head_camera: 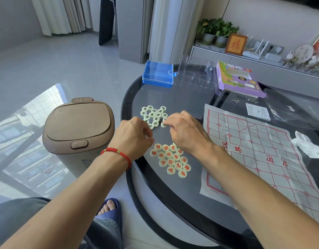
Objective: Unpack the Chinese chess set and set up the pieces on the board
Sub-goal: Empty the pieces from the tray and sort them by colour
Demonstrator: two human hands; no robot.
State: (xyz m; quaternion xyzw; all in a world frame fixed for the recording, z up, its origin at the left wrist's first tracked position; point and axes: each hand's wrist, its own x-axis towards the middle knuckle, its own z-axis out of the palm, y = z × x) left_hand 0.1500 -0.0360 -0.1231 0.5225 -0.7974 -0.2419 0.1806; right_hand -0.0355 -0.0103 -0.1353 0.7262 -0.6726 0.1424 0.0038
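On the dark round table [173,203] lie two clusters of cream round chess pieces: several with black characters [153,115] farther away and several with red characters [172,159] nearer me. My left hand [132,136] hovers between the clusters with fingers curled; what it holds is hidden. My right hand [185,130] reaches to the black-marked cluster and pinches one piece [163,124] at its right edge. The creased paper board [259,150] with red lines lies unfolded to the right, with no pieces on it.
A blue plastic box with a clear lid [157,73] stands at the table's far edge, beside a clear tray [196,72] and a purple carton [237,79]. A plastic bag [289,108] and crumpled tissue [306,144] lie right. A brown bin [78,126] stands left of the table.
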